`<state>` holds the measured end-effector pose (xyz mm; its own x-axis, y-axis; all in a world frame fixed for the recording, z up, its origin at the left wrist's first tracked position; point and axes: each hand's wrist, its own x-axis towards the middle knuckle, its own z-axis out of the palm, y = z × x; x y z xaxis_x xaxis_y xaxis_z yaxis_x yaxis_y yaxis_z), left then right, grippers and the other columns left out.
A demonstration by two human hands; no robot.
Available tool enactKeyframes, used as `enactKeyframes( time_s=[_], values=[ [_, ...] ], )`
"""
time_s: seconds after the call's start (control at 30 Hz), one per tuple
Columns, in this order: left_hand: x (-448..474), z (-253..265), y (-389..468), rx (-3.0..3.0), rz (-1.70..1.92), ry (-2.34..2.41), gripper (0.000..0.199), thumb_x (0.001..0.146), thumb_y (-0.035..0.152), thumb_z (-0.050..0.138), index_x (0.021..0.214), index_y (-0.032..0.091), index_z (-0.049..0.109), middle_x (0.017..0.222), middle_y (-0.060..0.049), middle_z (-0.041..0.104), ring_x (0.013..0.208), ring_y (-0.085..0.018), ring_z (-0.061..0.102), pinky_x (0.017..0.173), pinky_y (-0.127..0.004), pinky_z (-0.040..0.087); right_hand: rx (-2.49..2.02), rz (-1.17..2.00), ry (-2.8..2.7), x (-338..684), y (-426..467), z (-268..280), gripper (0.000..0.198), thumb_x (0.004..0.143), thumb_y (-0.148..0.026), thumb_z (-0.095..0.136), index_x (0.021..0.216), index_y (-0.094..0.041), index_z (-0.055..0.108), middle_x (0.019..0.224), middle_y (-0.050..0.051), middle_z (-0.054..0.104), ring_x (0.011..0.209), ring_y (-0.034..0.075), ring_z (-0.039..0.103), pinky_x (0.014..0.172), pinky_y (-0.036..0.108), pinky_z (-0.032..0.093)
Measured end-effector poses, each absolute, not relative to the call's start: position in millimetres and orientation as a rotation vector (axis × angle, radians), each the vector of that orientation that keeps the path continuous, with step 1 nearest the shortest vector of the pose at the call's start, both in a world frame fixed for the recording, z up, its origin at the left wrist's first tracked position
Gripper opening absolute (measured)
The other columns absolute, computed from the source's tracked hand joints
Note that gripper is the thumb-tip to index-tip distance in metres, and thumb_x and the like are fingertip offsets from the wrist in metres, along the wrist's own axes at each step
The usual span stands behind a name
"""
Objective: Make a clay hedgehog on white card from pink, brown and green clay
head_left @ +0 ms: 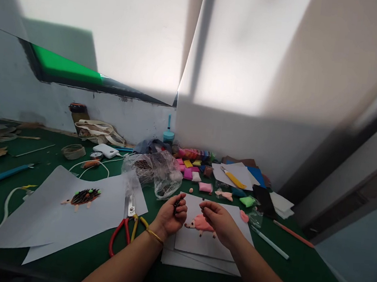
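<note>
My left hand (172,213) is half curled, palm up, around small dark seed-like pieces (177,204). Close beside it, my right hand (218,220) has its thumb and fingertips pinched together; what lies in the pinch is too small to make out. A tiny dark bit (203,199) shows just beyond those fingertips. Both hands are above a white sheet (191,245) bearing a pink clay hedgehog (202,223) with a dark nose and small feet. My right hand hides part of its body. A pink clay lump (244,216) lies at the sheet's right edge.
Left, another sheet (45,220) carries a hedgehog with dark spines (85,196). Red-handled scissors (121,237) and yellow-handled pliers (135,227) lie by my left forearm. Behind are a clear plastic bag (167,179), several clay packets (188,173), and a yellow cutter (233,178). A white pen (270,243) lies right.
</note>
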<state>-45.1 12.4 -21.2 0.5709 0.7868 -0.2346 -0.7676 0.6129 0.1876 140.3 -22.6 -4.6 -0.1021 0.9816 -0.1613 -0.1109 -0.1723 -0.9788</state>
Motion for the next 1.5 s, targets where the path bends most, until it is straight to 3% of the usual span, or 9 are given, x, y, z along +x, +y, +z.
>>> enactKeyframes(
  time_s=[0.1,0.27,0.6,0.77,0.87,1.17,1.5],
  values=[
    [-47,-25,14,0.051,0.957,0.34,0.005,0.084,0.015,0.052,0.089,0.015,0.05,0.06,0.006,0.036,0.041,-0.002,0.031,0.034,-0.011,0.019,-1.078,1.595,-0.913,144,-28,-8,0.025,0.07,-0.033,0.071,0.093,-0.024,0.064,0.08,-0.001,0.061,0.069,0.01,0.054,0.065,0.023,0.044],
    [-43,-33,10,0.09,1.004,0.402,0.007,0.084,0.017,0.053,0.09,0.015,0.051,0.061,0.006,0.037,0.041,-0.002,0.031,0.034,-0.012,0.018,-0.857,1.715,-0.758,149,-35,-6,0.041,0.073,-0.026,0.07,0.112,-0.029,0.058,0.082,-0.002,0.059,0.07,0.008,0.056,0.07,0.023,0.047],
    [-41,-35,8,0.139,1.043,0.462,0.008,0.082,0.018,0.054,0.089,0.016,0.05,0.06,0.006,0.04,0.04,-0.002,0.03,0.034,-0.012,0.019,-0.609,1.758,-0.727,157,-48,1,0.025,0.079,-0.026,0.063,0.103,-0.028,0.057,0.074,-0.004,0.051,0.064,0.009,0.049,0.059,0.02,0.045],
    [-41,-35,8,0.138,1.087,0.5,0.009,0.082,0.018,0.055,0.089,0.016,0.051,0.06,0.006,0.04,0.04,-0.002,0.031,0.034,-0.012,0.018,-0.91,1.595,-0.94,163,-37,-2,0.021,0.073,-0.033,0.067,0.09,-0.026,0.057,0.089,0.0,0.061,0.078,0.013,0.056,0.068,0.026,0.045],
    [-41,-36,9,0.129,1.113,0.535,0.009,0.082,0.018,0.055,0.09,0.016,0.051,0.06,0.006,0.04,0.04,-0.002,0.031,0.034,-0.012,0.018,-1.185,1.375,-1.234,163,-27,-3,0.018,0.07,-0.032,0.067,0.084,-0.022,0.059,0.086,0.0,0.061,0.077,0.014,0.056,0.068,0.027,0.044],
    [-40,-38,10,0.151,1.118,0.557,0.01,0.082,0.02,0.055,0.09,0.016,0.05,0.06,0.006,0.04,0.04,-0.002,0.03,0.034,-0.012,0.018,-1.655,0.9,-1.811,145,-6,-18,0.02,0.073,-0.025,0.054,0.085,-0.024,0.069,0.089,0.001,0.071,0.084,0.018,0.063,0.075,0.029,0.046],
    [-39,-38,10,0.163,1.108,0.562,0.009,0.083,0.021,0.054,0.09,0.016,0.051,0.061,0.006,0.04,0.04,-0.002,0.03,0.034,-0.013,0.017,-1.71,0.591,-2.137,144,2,-25,0.022,0.076,-0.026,0.053,0.087,-0.025,0.073,0.094,0.003,0.068,0.088,0.018,0.059,0.074,0.026,0.041]
  ],
)
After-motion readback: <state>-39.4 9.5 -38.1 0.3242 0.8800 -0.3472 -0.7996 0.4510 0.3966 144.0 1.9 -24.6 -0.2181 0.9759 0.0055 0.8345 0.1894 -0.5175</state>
